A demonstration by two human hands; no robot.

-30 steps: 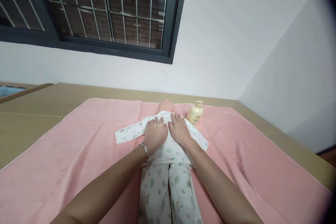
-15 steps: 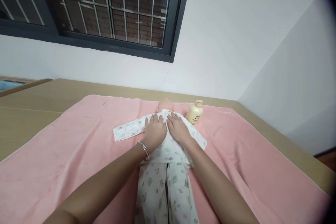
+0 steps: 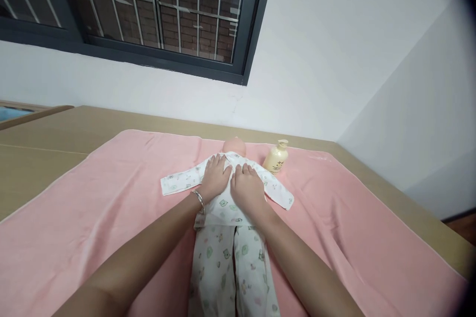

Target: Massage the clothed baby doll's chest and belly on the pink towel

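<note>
Lying flat and open, both hands, left hand (image 3: 214, 177) and right hand (image 3: 247, 189), press the doll's shirt (image 3: 226, 203).

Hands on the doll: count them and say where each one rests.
2. The left hand lies flat on the doll's chest toward the spread sleeve; the right hand lies flat beside it, nearer the lotion bottle.

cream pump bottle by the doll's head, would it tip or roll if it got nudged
The pump bottle stands upright on the soft pink towel, so a nudge would probably tip it. Its rounded body would likely roll a little once down, though the pump head may stop it. It looks like plastic, so probably not fragile.
</note>
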